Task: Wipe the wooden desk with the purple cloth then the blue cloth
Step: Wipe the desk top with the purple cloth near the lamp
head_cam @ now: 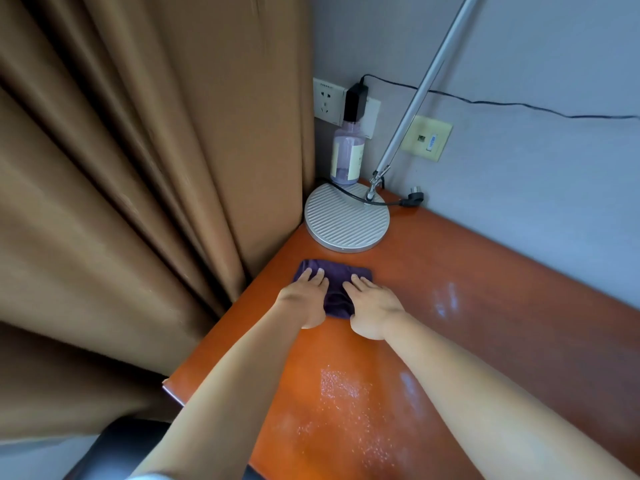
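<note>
My left hand (pixel 306 299) and right hand (pixel 372 306), fingers spread flat, press the purple cloth (pixel 334 289) onto the wooden surface (pixel 485 306) near the lamp base (pixel 346 220)

Single head-worn wide-angle view is looking forward and steeply down, sitting close above the wooden desk (pixel 485 306), facing its far corner at the wall (pixel 519 81)

Arms: two forearms, bare from wrist to elbow, no watch or bracelet shows.
Left hand (pixel 306 299): bare, no ring or glove, short plain nails.
Right hand (pixel 372 304): bare likewise, short plain nails.
Sleeve (pixel 152 476): a pale light edge at the bottom of the frame, by the left upper arm.
</note>
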`<state>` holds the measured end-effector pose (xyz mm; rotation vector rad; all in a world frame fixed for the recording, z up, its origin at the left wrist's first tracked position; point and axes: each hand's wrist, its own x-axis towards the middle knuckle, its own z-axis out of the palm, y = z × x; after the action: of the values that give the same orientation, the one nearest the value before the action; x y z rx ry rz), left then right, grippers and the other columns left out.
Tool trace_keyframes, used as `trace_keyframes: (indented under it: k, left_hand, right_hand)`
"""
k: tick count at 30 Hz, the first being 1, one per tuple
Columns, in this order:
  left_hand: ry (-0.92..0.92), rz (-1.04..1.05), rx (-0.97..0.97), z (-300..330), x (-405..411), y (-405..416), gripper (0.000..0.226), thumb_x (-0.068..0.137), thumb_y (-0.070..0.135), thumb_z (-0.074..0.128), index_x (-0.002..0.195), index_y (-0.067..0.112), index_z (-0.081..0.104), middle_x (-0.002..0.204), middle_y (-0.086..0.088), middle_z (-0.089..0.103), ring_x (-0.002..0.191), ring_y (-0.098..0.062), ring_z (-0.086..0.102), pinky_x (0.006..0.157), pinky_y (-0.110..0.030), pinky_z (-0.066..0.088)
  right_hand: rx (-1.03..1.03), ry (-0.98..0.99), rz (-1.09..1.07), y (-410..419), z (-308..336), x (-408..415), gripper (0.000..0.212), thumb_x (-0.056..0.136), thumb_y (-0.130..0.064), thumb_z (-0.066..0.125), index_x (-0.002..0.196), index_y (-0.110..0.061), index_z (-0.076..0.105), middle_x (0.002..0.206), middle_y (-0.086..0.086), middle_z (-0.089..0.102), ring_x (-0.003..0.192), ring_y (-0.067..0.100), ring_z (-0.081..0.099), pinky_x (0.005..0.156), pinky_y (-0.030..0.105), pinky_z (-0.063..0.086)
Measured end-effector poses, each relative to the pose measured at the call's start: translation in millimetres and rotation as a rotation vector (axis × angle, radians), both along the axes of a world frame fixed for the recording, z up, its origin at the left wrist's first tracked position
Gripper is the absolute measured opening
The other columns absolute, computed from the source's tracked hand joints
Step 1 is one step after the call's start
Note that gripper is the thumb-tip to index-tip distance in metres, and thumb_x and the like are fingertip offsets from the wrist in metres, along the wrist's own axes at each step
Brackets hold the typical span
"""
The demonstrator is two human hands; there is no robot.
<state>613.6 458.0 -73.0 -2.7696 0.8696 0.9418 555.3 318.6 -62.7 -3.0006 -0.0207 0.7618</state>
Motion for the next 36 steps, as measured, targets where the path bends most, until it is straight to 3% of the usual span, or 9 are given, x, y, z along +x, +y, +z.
trace_keyframes:
  k: [7, 13, 19, 24, 30, 36]
  left_hand:
    - [-0.026, -0.042, 0.05, -8, -36, 4, 0.07, 0.095, 0.015, 0.039, 0.153, 0.013, 0.0, 0.16, -0.002, -0.01, 0.147, -0.022, -0.01, 0.117, -0.041, 0.023]
    - [-0.023, -0.075, 0.049, -7, -53, 9, 0.066, 0.097, 0.022, 0.04, 0.153, 0.012, 0.006, 0.161, -0.004, -0.004, 0.148, -0.023, -0.005, 0.118, -0.038, 0.021]
    - [-0.044, -0.101, 0.1, -16, -55, 7, 0.071, 0.093, 0.025, 0.04, 0.153, 0.013, 0.005, 0.161, -0.004, -0.007, 0.147, -0.024, -0.009, 0.116, -0.043, 0.025]
    - [-0.044, -0.081, 0.088, -13, -50, -1, 0.069, 0.096, 0.02, 0.038, 0.153, 0.016, -0.001, 0.16, 0.0, -0.01, 0.147, -0.022, -0.011, 0.115, -0.043, 0.027]
    - [-0.026, -0.069, 0.047, -14, -34, -15, 0.072, 0.095, 0.015, 0.04, 0.153, 0.018, -0.002, 0.16, 0.003, -0.013, 0.147, -0.02, -0.011, 0.115, -0.042, 0.027]
    - [-0.022, -0.044, 0.019, -6, -20, -34, 0.075, 0.093, 0.015, 0.042, 0.153, 0.019, -0.002, 0.159, 0.006, -0.015, 0.147, -0.018, -0.013, 0.112, -0.043, 0.032]
  right_hand:
    - [-0.03, 0.036, 0.013, 6, 5, -37, 0.067, 0.093, -0.023, 0.045, 0.152, -0.017, 0.014, 0.161, 0.006, 0.003, 0.147, 0.02, 0.009, 0.114, 0.035, 0.026]
    - [-0.115, 0.07, 0.042, 15, 10, -48, 0.042, 0.091, -0.024, 0.047, 0.132, -0.014, 0.041, 0.148, 0.01, 0.033, 0.131, 0.026, 0.04, 0.094, 0.035, 0.041]
    - [-0.163, 0.092, 0.064, 18, -1, -59, 0.075, 0.091, -0.016, 0.042, 0.153, -0.009, 0.001, 0.159, 0.016, -0.004, 0.147, 0.028, 0.003, 0.112, 0.038, 0.029]
    - [-0.182, 0.086, 0.028, 12, -1, -48, 0.069, 0.096, -0.017, 0.037, 0.153, -0.01, -0.001, 0.159, 0.014, -0.006, 0.147, 0.027, 0.001, 0.11, 0.037, 0.031]
    - [-0.119, 0.064, 0.003, -20, 5, -30, 0.065, 0.098, -0.016, 0.035, 0.154, -0.023, 0.004, 0.161, -0.003, -0.007, 0.147, 0.011, 0.0, 0.11, 0.036, 0.03]
    - [-0.088, 0.03, -0.037, -33, 1, -18, 0.068, 0.096, -0.017, 0.038, 0.154, -0.022, 0.002, 0.161, -0.002, -0.008, 0.147, 0.012, -0.002, 0.109, 0.034, 0.031]
